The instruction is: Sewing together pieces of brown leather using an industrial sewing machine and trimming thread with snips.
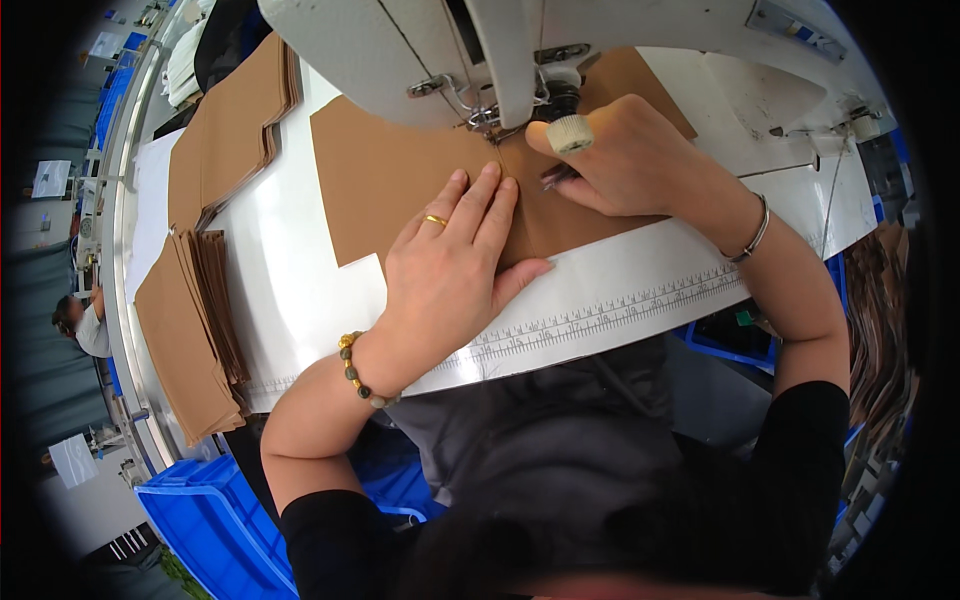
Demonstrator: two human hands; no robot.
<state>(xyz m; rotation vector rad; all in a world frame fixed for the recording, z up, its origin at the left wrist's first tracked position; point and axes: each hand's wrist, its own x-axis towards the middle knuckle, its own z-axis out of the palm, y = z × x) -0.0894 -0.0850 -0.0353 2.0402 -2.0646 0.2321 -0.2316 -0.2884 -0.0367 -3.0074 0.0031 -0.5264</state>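
Note:
Brown fabric panels (375, 190) lie under the needle and presser foot (490, 125) of a white sewing machine (400, 50), with a seam line running from the foot toward me. My left hand (450, 240) lies flat on the fabric just before the foot, fingers stretched out and thumb spread. To the right of the needle, my right hand (630, 165) is curled around a small dark metal tool (558, 176), which looks like thread snips; most of it is hidden in the palm. Its forefinger is beside the machine's pale ribbed knob (571, 134).
Stacks of cut brown panels (225, 130) and more folded pieces (190, 335) lie at the left of the white table. A printed ruler scale (600, 325) follows the table's front edge. Blue crates (215, 520) stand below; brown pieces (880, 310) hang at the right.

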